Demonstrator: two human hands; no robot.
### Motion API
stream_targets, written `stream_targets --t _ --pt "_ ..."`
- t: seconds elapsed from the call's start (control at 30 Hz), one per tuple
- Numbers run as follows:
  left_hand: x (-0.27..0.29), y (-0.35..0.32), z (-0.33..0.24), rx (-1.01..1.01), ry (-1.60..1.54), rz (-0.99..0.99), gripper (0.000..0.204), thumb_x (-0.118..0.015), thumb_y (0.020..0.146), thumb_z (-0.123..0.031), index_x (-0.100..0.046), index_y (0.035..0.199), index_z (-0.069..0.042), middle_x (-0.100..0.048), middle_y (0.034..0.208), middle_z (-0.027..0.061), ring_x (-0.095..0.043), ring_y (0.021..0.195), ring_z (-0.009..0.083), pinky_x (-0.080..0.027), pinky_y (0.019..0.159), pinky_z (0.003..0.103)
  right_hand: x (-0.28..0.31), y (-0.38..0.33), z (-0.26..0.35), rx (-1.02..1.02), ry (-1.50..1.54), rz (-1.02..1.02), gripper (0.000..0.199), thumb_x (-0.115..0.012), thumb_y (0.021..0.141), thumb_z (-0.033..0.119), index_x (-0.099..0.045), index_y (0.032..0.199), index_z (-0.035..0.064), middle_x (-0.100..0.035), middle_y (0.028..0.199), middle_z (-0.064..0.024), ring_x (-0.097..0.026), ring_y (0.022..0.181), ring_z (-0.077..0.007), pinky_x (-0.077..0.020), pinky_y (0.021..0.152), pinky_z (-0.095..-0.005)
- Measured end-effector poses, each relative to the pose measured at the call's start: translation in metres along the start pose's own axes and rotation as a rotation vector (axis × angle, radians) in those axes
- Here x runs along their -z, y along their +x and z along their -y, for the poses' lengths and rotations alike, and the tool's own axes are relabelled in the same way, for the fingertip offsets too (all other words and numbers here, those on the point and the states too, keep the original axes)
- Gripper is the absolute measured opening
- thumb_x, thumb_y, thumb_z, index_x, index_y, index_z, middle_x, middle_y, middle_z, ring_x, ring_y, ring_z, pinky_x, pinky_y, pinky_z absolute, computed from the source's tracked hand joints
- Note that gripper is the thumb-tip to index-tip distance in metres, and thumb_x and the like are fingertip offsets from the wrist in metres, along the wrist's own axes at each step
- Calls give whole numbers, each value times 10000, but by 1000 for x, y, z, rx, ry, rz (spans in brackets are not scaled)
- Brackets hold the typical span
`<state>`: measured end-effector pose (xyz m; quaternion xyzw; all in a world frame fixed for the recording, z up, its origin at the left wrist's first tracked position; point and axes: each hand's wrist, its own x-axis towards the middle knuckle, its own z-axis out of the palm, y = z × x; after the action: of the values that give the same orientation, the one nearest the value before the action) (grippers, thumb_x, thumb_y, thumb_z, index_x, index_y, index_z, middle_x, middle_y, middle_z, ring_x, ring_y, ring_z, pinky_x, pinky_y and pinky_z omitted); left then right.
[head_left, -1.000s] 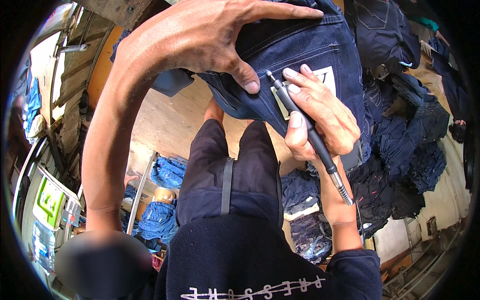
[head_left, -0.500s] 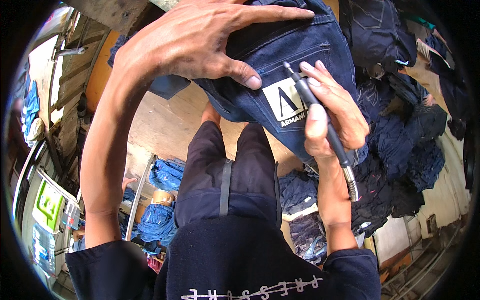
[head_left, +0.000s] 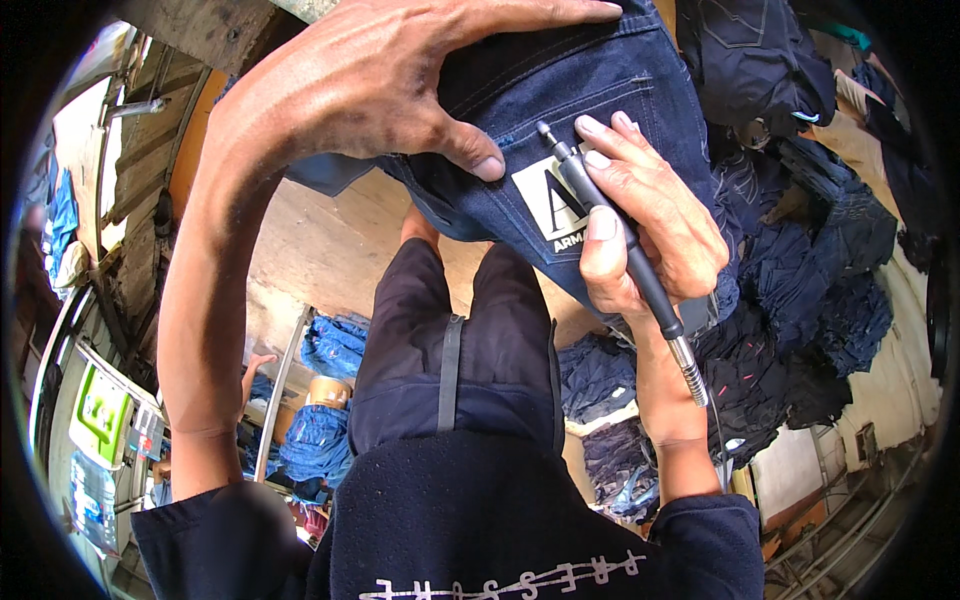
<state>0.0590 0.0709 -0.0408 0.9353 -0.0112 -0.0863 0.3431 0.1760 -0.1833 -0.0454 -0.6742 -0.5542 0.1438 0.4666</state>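
Under left grip (head_left: 370, 85), denim (head_left: 575, 65); inside right grip (head_left: 668, 225), pen-shaped tool (head_left: 647, 285)

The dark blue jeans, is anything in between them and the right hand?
Yes: the black pen-shaped tool, held in the right hand, partly over the pale label on the jeans. Nothing visible blocks the tool's tip.

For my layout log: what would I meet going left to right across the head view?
Bright green rectangular item, blue denim heap, left thumb, white printed patch, right hand holding a pen-style handpiece, dark denim pile.
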Motion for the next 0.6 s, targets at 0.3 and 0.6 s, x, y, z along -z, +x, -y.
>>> stream_targets --t 0.3,0.6 --pt "3 -2 -1 71 82 82 1213 -881 718 -740 -330 1735 -375 -163 1807 226 -161 1674 445 -61 1363 664 -2 -3 -2 -4 -13 -47 285 -637 899 70 -750 1063 -134 -785 1060 -343 -793 1103 -454 -587 1064 -612" --pt "10 0 -12 120 53 114 1223 -904 724 -680 -307 1744 -365 -151 1810 237 -152 1677 448 -46 1363 663 1 -6 -5 -17 -14 -62 303 -636 934 99 -748 1108 -123 -778 1101 -359 -782 1132 -454 -575 1087 -590"
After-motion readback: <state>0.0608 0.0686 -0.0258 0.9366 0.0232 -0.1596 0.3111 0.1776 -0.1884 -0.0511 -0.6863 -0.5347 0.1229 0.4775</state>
